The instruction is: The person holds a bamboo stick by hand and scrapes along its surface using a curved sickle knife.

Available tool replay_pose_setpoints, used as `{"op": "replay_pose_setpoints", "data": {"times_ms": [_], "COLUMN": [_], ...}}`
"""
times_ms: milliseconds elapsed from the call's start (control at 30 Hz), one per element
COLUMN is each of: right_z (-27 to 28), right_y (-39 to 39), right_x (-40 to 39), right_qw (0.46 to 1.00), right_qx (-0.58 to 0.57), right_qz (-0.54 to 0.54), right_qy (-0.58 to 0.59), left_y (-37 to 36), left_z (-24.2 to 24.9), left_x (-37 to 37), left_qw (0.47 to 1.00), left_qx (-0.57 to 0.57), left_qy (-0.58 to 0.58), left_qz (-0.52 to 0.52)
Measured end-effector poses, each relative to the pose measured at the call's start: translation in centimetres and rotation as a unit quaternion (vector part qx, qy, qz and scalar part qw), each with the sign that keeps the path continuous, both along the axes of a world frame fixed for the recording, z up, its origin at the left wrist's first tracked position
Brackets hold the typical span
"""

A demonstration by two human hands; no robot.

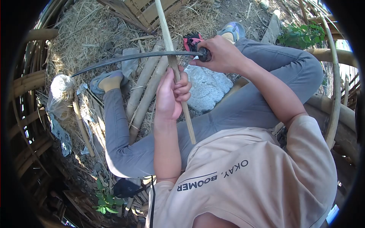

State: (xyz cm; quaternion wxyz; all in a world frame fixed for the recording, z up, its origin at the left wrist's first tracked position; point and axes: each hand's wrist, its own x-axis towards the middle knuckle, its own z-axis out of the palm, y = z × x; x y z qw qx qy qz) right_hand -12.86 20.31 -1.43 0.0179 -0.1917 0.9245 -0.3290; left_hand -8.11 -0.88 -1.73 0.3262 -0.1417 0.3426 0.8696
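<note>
My left hand [173,93] is closed around a thin bamboo strip [186,117], which stands upright in front of me and slants from the top of the view down toward my lap. In my right hand [222,55] is the dark handle of a long curved machete [129,57]. Its blade reaches out to the left and crosses the strip just above my left fingers, seemingly touching it. Whether the edge has entered the bamboo cannot be made out. Below the handle, between my legs, sits a large pale rock [207,87].
Bamboo poles [146,81] lie on the ground between my legs. A wooden crate [140,13] stands ahead, and a red and black object [192,41] rests near my right foot. Plastic bags [61,95] lie at left. Bamboo railings [334,76] curve around both sides.
</note>
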Motion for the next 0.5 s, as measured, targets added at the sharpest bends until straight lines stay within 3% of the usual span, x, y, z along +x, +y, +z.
{"op": "replay_pose_setpoints", "data": {"times_ms": [167, 500], "right_z": [0.0, 1.1], "right_y": [-0.3, -0.1], "right_x": [0.0, 0.8], "right_qw": [1.000, 1.000], "right_qx": [0.014, -0.018], "right_qz": [0.013, -0.020], "right_qy": [-0.006, 0.011], "left_y": [0.3, 2.6], "left_z": [-0.7, 2.3], "left_x": [0.5, 2.7], "left_qw": [0.999, 0.991], "left_qx": [-0.039, -0.078], "left_qy": [0.032, 0.109], "left_qz": [0.002, 0.005]}}
